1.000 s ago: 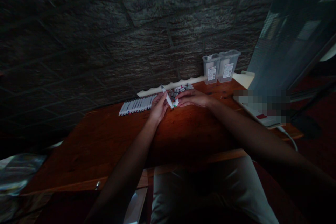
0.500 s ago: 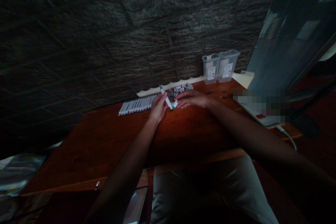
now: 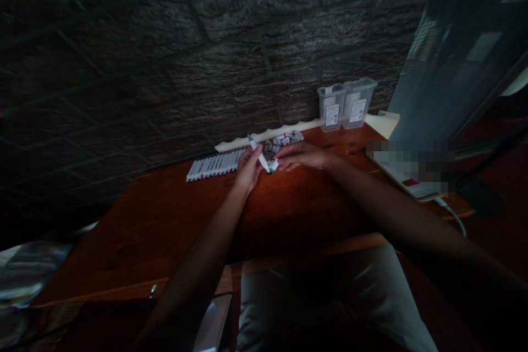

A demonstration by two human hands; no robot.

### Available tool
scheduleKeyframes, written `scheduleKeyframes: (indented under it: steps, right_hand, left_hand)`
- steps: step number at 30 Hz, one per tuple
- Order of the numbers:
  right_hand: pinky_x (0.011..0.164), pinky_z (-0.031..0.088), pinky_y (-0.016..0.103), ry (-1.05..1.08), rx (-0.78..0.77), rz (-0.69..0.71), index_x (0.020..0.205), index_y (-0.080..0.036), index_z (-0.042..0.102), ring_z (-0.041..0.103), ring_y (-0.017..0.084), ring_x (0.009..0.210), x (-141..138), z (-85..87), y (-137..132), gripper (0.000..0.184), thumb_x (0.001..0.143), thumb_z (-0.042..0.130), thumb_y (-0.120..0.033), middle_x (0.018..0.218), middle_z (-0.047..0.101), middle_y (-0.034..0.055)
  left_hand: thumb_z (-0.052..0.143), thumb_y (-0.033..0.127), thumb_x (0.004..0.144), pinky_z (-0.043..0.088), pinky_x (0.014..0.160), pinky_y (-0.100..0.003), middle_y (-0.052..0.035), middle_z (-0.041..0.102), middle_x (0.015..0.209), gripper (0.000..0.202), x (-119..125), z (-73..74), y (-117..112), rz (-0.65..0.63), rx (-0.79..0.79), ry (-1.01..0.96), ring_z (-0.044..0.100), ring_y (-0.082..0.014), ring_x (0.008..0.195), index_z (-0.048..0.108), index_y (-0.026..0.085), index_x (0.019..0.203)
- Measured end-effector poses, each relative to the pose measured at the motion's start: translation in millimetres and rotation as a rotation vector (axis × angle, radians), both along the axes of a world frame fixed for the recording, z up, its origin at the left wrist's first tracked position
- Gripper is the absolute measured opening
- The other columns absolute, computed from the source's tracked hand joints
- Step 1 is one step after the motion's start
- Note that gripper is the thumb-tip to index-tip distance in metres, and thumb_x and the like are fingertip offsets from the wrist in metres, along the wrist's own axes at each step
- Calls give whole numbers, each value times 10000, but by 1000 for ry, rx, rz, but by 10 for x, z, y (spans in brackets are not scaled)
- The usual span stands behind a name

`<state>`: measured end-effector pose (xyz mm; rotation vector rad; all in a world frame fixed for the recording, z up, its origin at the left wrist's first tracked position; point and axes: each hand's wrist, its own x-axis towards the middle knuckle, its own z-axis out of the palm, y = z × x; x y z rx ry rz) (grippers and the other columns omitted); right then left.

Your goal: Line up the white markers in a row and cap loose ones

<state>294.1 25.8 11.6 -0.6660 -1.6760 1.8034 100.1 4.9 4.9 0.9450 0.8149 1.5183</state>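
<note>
My left hand (image 3: 248, 168) is closed around a white marker (image 3: 259, 155), which slants from a grey tip at upper left to a dark end at lower right. Between the fingertips of my right hand (image 3: 299, 155) is a white marker cap (image 3: 274, 165) with a green band, close beside the marker's lower end. Whether cap and marker touch, I cannot tell. To the left, a row of white markers (image 3: 216, 165) lies side by side on the wooden table (image 3: 173, 220). Behind my hands is a pile of loose caps (image 3: 286, 139), partly hidden by my right hand.
Two clear plastic containers (image 3: 348, 104) with labels stand at the back right. A pale wavy-edged strip (image 3: 268, 135) runs along the stone wall (image 3: 247, 66). At the table's right end lies a flat, partly blurred object (image 3: 412, 182) with a white cable (image 3: 454, 214).
The marker in my left hand has shifted slightly up and left. My right hand and the cap have hardly moved.
</note>
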Motion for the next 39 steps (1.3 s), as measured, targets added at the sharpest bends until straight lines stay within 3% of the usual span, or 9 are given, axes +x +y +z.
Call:
scheduleKeyframes:
  steps: [16, 24, 31, 39]
  right_hand:
    - [687, 568, 229, -4, 18, -24, 971, -209, 717, 696, 129, 789, -9, -26, 8, 262, 718, 765, -254, 892, 745, 34]
    - [626, 539, 213, 162, 5, -360, 991, -201, 691, 670, 118, 731, 22, 0, 100, 242, 750, 707, -186, 849, 720, 25]
    - [557, 481, 168, 367, -107, -392, 921, -208, 720, 628, 85, 679, 40, 39, 130, 188, 734, 702, -208, 873, 719, 15]
    - [586, 494, 183, 421, -158, -357, 918, -225, 715, 616, 82, 674, 41, 144, 59, 211, 711, 753, -244, 880, 721, 5]
  left_hand:
    - [835, 333, 619, 318, 380, -157, 72, 516, 553, 290, 9, 16, -22, 9, 31, 75, 429, -23, 429, 613, 163, 697]
    - [870, 334, 544, 334, 355, -147, 96, 476, 528, 360, 4, -5, -45, 19, 47, 187, 436, -26, 397, 595, 163, 700]
    - [857, 341, 568, 333, 384, -160, 12, 636, 610, 293, -18, -31, -84, -142, 38, 289, 478, -45, 426, 680, 150, 702]
    - [844, 340, 591, 328, 418, -186, -50, 698, 672, 271, -22, -5, -142, -276, -11, 350, 533, -85, 490, 757, 159, 773]
